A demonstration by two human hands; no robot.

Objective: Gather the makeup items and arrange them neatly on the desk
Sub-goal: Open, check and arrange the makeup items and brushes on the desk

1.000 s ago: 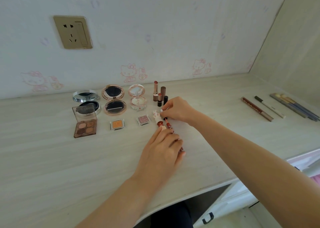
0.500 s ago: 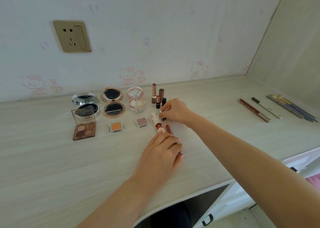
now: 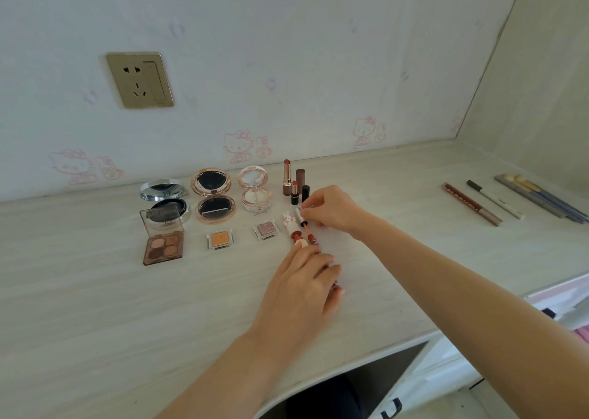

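Observation:
Two lip gloss tubes lie side by side on the pale desk [image 3: 95, 307]: a white-capped one [image 3: 292, 230] and a slimmer red one [image 3: 306, 227]. My left hand [image 3: 306, 286] rests over their near ends, fingers curled on the slimmer tube. My right hand [image 3: 331, 208] pinches that tube's far cap. Behind stand several lipsticks [image 3: 294, 182]. To the left sit three open round compacts [image 3: 214, 197], a brown eyeshadow palette [image 3: 163, 246], an orange pan [image 3: 219, 239] and a pink pan [image 3: 266, 230].
Several pencils and a brown liner tube [image 3: 471, 203] lie at the far right near the side wall. A wall socket [image 3: 140, 80] is above the compacts. The desk's front edge curves at lower right above white drawers [image 3: 446, 377].
Both hands stay on the lip gloss tubes with only slight shifts. The view has tilted a little, so everything sits lower in frame.

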